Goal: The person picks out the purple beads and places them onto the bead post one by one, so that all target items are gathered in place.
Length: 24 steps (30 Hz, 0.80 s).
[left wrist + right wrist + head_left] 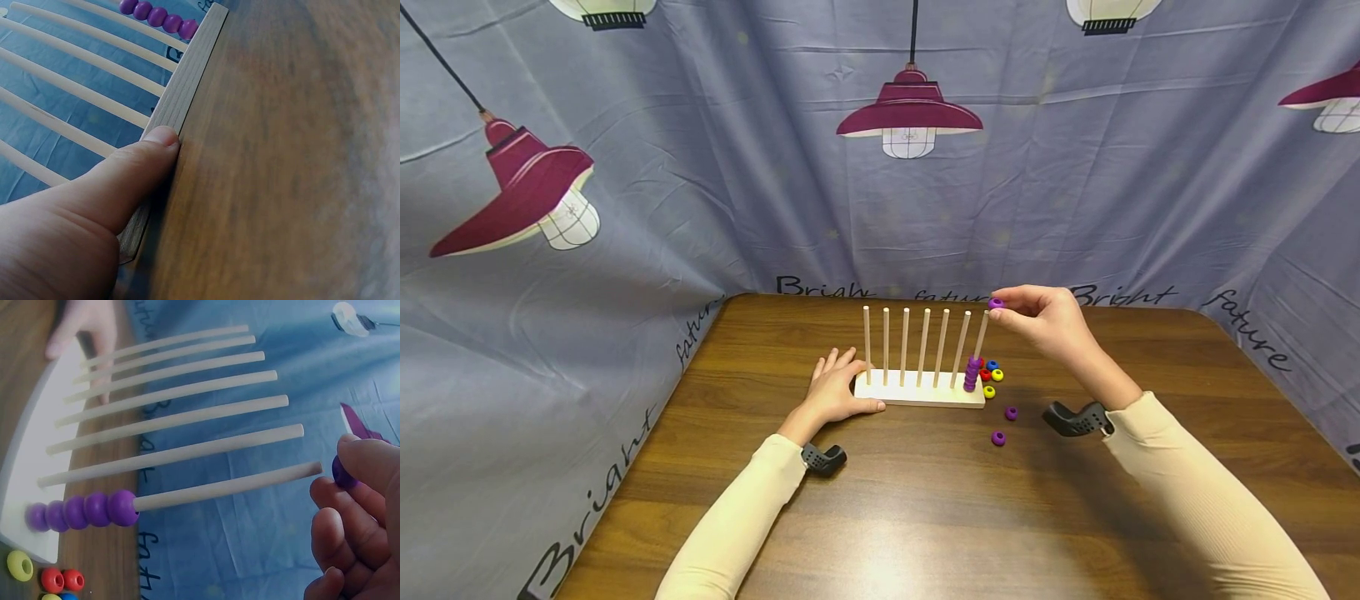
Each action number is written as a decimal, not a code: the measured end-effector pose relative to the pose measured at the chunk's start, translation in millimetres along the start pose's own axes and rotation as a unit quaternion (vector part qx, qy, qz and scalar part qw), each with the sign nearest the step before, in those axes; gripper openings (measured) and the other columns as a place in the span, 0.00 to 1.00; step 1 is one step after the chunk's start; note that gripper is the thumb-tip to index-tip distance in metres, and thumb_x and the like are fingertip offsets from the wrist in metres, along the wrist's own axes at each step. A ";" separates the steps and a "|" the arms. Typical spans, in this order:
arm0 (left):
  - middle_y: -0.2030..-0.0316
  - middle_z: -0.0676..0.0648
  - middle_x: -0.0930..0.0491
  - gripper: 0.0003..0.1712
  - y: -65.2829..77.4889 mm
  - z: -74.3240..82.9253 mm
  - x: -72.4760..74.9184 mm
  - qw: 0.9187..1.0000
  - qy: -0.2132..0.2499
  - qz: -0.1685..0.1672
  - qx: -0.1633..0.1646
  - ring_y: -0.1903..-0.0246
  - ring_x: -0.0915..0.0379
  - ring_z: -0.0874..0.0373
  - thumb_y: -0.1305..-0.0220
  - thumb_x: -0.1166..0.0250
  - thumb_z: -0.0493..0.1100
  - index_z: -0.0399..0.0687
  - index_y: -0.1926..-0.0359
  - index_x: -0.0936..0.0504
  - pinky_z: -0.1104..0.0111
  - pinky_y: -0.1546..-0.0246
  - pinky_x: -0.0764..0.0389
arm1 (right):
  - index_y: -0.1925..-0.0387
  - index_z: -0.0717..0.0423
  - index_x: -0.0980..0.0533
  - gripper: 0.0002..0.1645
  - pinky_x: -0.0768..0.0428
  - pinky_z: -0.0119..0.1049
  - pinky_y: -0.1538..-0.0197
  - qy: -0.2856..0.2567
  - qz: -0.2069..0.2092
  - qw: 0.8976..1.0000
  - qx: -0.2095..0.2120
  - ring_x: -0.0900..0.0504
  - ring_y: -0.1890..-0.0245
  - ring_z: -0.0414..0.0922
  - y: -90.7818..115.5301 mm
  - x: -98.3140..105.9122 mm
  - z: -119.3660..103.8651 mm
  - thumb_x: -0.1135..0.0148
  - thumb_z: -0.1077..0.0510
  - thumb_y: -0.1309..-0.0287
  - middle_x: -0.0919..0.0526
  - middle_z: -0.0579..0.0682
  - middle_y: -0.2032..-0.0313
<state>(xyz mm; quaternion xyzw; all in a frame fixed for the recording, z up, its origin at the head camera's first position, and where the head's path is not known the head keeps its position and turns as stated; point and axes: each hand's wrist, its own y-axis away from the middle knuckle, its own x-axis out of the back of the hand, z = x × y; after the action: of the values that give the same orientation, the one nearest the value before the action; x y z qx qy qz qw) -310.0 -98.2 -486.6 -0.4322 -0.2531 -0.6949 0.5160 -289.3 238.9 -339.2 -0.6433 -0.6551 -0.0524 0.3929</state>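
A person works with both hands over a wooden counter, where a pale stand bears a row of seven rods. The right hand is raised at the stand's right end, its grip closed to a pinch, with thumb and fingertips holding one purple bead. That bead is just beside the tip of the end rod, not touching it (a narrow gap shows between the two). Low on the same rod, five purple beads sit stacked down to the stand.

The left hand is at the opposite end, its grip spread wide: the thumb lies against the stand's front edge, and the other fingers reach out behind.

Beside the stand's right end lie two red beads, two yellow beads and a blue bead. Nearer the person, two more purple beads rest on the counter, apart from each other.

Cream sleeves cover both arms. Beyond the counter, I see a blue-grey curtain printed with dark red lamps and black lettering, "Bright" among it.
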 end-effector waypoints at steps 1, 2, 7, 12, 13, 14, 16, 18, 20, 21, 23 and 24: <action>0.23 0.36 0.40 0.43 0.0 0.1 0.1 1.000 0.000 0.000 0.000 0.21 0.56 0.32 0.50 0.24 0.65 0.51 0.36 0.22 0.39 0.21 0.56 | 0.55 0.63 0.14 0.15 0.20 0.21 0.70 0.001 -0.001 1.000 0.001 0.18 0.73 0.26 0.0 -0.4 -0.3 0.26 0.58 0.42 0.08 0.51 0.64; 0.23 0.36 0.40 0.43 0.1 0.2 0.1 1.000 0.000 0.000 -0.001 0.21 0.56 0.32 0.50 0.24 0.65 0.51 0.36 0.22 0.39 0.21 0.56 | 0.54 0.63 0.14 0.15 0.21 0.21 0.70 0.004 -0.002 1.000 0.002 0.18 0.73 0.27 0.0 -0.9 -0.5 0.26 0.58 0.41 0.08 0.54 0.63; 0.23 0.36 0.40 0.43 0.0 0.9 0.7 1.000 0.003 -0.002 0.001 0.21 0.56 0.32 0.50 0.24 0.65 0.51 0.36 0.22 0.39 0.21 0.57 | 0.53 0.62 0.14 0.16 0.21 0.21 0.70 0.010 -0.012 1.000 -0.001 0.18 0.72 0.27 0.3 -2.8 -1.8 0.26 0.59 0.41 0.10 0.62 0.60; 0.23 0.36 0.40 0.44 0.0 1.6 1.5 1.000 0.001 -0.003 0.002 0.21 0.56 0.33 0.50 0.24 0.65 0.51 0.35 0.22 0.39 0.21 0.56 | 0.53 0.63 0.14 0.16 0.22 0.21 0.70 0.009 -0.015 1.000 -0.003 0.19 0.73 0.26 0.3 -3.5 -3.6 0.26 0.59 0.42 0.10 0.62 0.59; 0.23 0.36 0.40 0.44 0.0 1.6 1.6 1.000 0.001 -0.003 0.002 0.21 0.56 0.33 0.50 0.24 0.65 0.51 0.35 0.22 0.39 0.21 0.56 | 0.53 0.63 0.14 0.16 0.22 0.20 0.70 0.007 -0.015 1.000 -0.004 0.19 0.72 0.25 0.1 -3.6 -3.4 0.26 0.59 0.42 0.10 0.63 0.59; 0.23 0.36 0.39 0.44 0.0 1.6 1.6 1.000 0.001 -0.002 0.002 0.21 0.56 0.33 0.50 0.24 0.65 0.50 0.35 0.22 0.39 0.21 0.56 | 0.53 0.63 0.14 0.16 0.22 0.20 0.70 0.006 -0.016 1.000 -0.004 0.20 0.72 0.25 0.0 -3.8 -3.7 0.26 0.59 0.41 0.10 0.63 0.59; 0.23 0.36 0.39 0.44 -0.1 1.4 1.4 1.000 0.000 -0.001 0.001 0.21 0.56 0.32 0.50 0.24 0.65 0.50 0.35 0.22 0.39 0.21 0.56 | 0.53 0.63 0.14 0.16 0.22 0.20 0.69 0.003 -0.018 1.000 -0.005 0.20 0.72 0.24 0.0 -4.2 -3.6 0.26 0.60 0.41 0.10 0.63 0.59; 0.23 0.36 0.39 0.44 -0.1 1.2 1.2 1.000 -0.001 0.000 0.001 0.21 0.55 0.32 0.50 0.24 0.65 0.50 0.36 0.22 0.39 0.21 0.56 | 0.53 0.64 0.14 0.16 0.22 0.19 0.69 0.000 -0.022 1.000 -0.007 0.20 0.71 0.23 0.2 -5.0 -2.5 0.27 0.60 0.41 0.10 0.64 0.59; 0.24 0.36 0.39 0.44 0.0 1.1 0.9 1.000 -0.001 0.000 0.001 0.21 0.55 0.32 0.50 0.24 0.65 0.50 0.36 0.22 0.38 0.22 0.56 | 0.53 0.64 0.14 0.16 0.22 0.19 0.69 0.001 -0.025 1.000 -0.007 0.20 0.71 0.23 0.6 -5.8 -1.6 0.27 0.60 0.41 0.10 0.64 0.59; 0.24 0.36 0.39 0.44 -0.1 1.0 0.7 1.000 -0.003 0.001 0.000 0.21 0.55 0.32 0.51 0.24 0.65 0.50 0.36 0.22 0.38 0.22 0.55 | 0.53 0.63 0.14 0.16 0.22 0.19 0.69 0.002 -0.026 1.000 -0.007 0.20 0.71 0.23 0.8 -6.2 -1.2 0.27 0.60 0.41 0.10 0.63 0.59; 0.24 0.36 0.39 0.44 -0.3 0.9 0.5 1.000 -0.004 0.001 -0.001 0.21 0.55 0.32 0.50 0.24 0.65 0.51 0.36 0.22 0.38 0.22 0.55 | 0.53 0.64 0.14 0.16 0.23 0.20 0.70 0.004 -0.027 1.000 -0.007 0.21 0.72 0.23 1.2 -7.2 0.4 0.27 0.60 0.41 0.10 0.63 0.59; 0.24 0.36 0.39 0.44 -0.5 0.8 0.4 1.000 -0.004 0.000 0.000 0.21 0.55 0.32 0.50 0.24 0.65 0.51 0.36 0.22 0.38 0.22 0.56 | 0.53 0.63 0.14 0.16 0.23 0.20 0.70 0.005 -0.027 1.000 -0.007 0.21 0.72 0.23 1.4 -7.5 0.3 0.27 0.59 0.41 0.10 0.63 0.59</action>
<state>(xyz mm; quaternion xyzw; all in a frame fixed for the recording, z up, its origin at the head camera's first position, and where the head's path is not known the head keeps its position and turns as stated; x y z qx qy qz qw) -310.3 -97.6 -485.7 -0.4350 -0.2546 -0.6932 0.5153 -289.2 233.3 -344.4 -0.6277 -0.6699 -0.0716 0.3901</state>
